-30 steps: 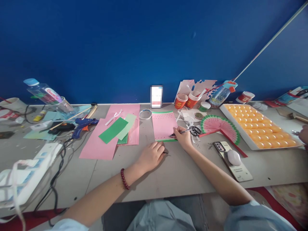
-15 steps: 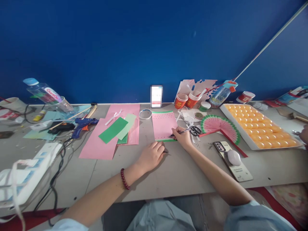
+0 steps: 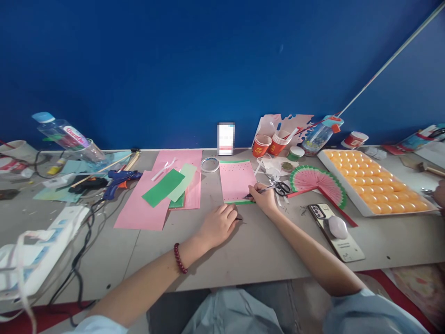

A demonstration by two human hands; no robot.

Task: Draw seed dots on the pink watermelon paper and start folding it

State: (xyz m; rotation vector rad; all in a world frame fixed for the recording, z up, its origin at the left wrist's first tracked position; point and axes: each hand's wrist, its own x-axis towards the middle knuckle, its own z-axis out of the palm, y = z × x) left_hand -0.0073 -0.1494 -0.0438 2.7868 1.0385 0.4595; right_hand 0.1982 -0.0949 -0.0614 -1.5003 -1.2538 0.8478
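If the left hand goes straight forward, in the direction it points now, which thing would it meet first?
Most likely the left hand would meet the green near edge of the pink sheet; whether they already touch is unclear.

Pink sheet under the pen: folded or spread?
Spread: the pink sheet lies flat, green strips showing along its far and near edges; the right hand holds the pen.

The right hand (image 3: 265,200) and pen (image 3: 267,189) have shifted slightly left over the pink sheet (image 3: 238,182).
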